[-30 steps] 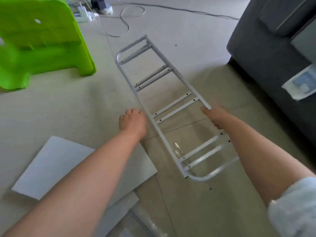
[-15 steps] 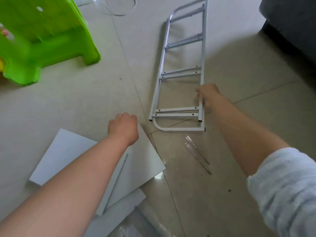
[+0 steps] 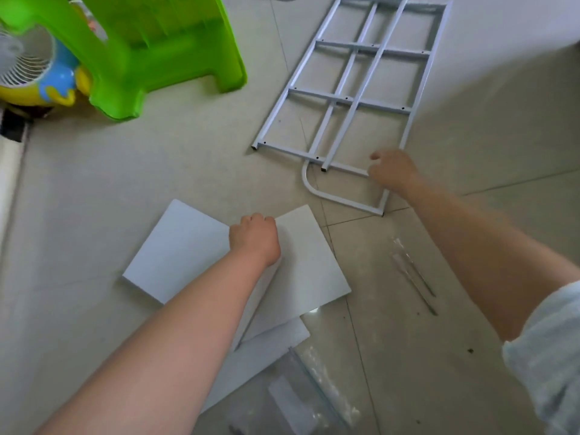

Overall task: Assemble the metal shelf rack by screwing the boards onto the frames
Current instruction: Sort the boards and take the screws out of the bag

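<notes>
Right hand (image 3: 393, 173): one, fingers curled round the lower right end of a metal frame, gripping it where the side rail meets the bottom rung.
Left hand (image 3: 255, 237): one, closed into a fist, knuckles resting on the top white board; whether it pinches the board's edge cannot be told from this angle.
Frames: two white ladder-like frames on the tiled floor, overlapping. The right frame (image 3: 420, 73), the one held, ends in a curved foot near the hand; the left frame (image 3: 301, 70) lies partly over it, its square tube ends pointing toward the person.
Boards: three white boards in a loose stack in front of the person. The left board (image 3: 175, 249) lies under the top board (image 3: 310, 265); a third board (image 3: 266, 346) peeks out below both.
Plastic bags: two, a narrow clear packet (image 3: 412, 271) on the floor between the arms, and a larger crumpled bag (image 3: 301, 394) at the bottom edge.
Stool (image 3: 150, 48): one, bright green, upper left, well apart from the frames.
Fan (image 3: 28, 64): one small toy-coloured fan, partly behind the stool.
Sleeve (image 3: 549, 356): one pale sleeve pushed up on the right arm.
</notes>
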